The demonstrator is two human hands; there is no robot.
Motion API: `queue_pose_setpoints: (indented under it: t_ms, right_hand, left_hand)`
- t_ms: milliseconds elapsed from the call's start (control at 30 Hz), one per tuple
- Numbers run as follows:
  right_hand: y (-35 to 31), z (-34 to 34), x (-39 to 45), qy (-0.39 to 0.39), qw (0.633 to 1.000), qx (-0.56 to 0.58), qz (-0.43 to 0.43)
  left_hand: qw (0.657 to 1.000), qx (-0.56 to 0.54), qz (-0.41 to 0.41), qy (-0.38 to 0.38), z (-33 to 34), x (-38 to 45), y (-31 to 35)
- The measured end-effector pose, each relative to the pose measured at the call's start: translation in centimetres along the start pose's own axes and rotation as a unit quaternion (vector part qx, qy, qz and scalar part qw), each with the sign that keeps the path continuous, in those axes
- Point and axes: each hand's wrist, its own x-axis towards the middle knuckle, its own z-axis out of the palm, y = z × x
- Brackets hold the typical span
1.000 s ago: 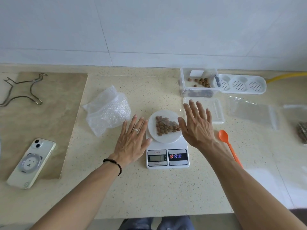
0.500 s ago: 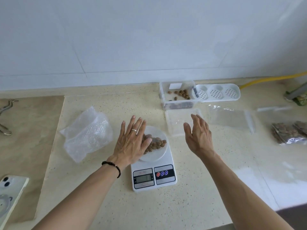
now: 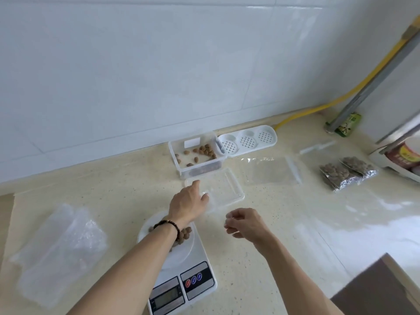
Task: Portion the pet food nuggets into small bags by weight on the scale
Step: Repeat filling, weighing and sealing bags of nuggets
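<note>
The left hand (image 3: 187, 202) reaches away over the white digital kitchen scale (image 3: 181, 278), its fingers stretched out and resting on the near left corner of a clear flat plastic lid (image 3: 223, 189) that lies on the speckled beige countertop (image 3: 127, 192); whether it grips the lid's edge cannot be told through the blur. The left forearm, with a dark beaded bracelet (image 3: 169, 225) at the wrist, crosses above the scale's round white platter, where a heap of brown pet food nuggets (image 3: 183, 234) shows on either side of the arm. The right hand (image 3: 246, 222) hovers just right of the scale, fingers loosely curled with nothing visible in them, apart from the left hand. Beyond the lid stands a clear rectangular plastic tub (image 3: 195, 155) with more nuggets scattered inside, and a white perforated tray (image 3: 247, 139) touches its right side. An empty clear zip bag (image 3: 271, 171) lies flat to the right of the lid, and farther right sit two filled clear bags of nuggets (image 3: 347, 171). A crumpled sheet of bubble wrap (image 3: 61, 248) lies left of the scale.
</note>
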Motion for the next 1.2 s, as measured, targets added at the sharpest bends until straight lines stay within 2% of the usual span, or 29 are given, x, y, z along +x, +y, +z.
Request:
queue_pose_setpoints:
  t_ms: [167, 367, 433, 700, 867, 1067, 1200]
  right_hand:
    - [-2.7, -0.1, -0.5, -0.001, 0.999, 0.028, -0.047]
    - [-6.5, 0.0, -2.7, -0.019, 0.985, 0.133, -0.111]
    - [-7.4, 0.1, -3.5, -0.029, 0.981, 0.128, -0.144]
    - [-10.8, -0.4, -6.3, 0.094, 0.958, 0.010, -0.270]
    - [-11.9, -1.3, -8.4, 0.050, 0.946, 0.041, -0.316]
    - [-12.0, -2.3, -9.5, 0.122, 0.941, -0.020, -0.315]
    - [-12.3, -2.8, -10.6, 0.059, 0.943, 0.012, -0.329]
  left_hand:
    - [0.991, -0.127, 0.008, 0.050, -2.9, -1.2, -0.1]
    - [0.954, -0.291, 0.006, 0.075, -8.0, -4.3, 0.0]
    - [0.945, -0.315, 0.017, 0.083, -9.3, -5.5, 0.2]
    - [0.924, -0.348, 0.092, 0.129, -13.1, -9.2, 2.8]
    - [0.916, -0.343, 0.113, 0.177, -14.1, -9.9, 4.2]
    - [0.902, -0.384, 0.142, 0.136, -14.0, -10.4, 4.9]
    - [0.908, -0.352, 0.175, 0.142, -14.0, -10.5, 5.0]
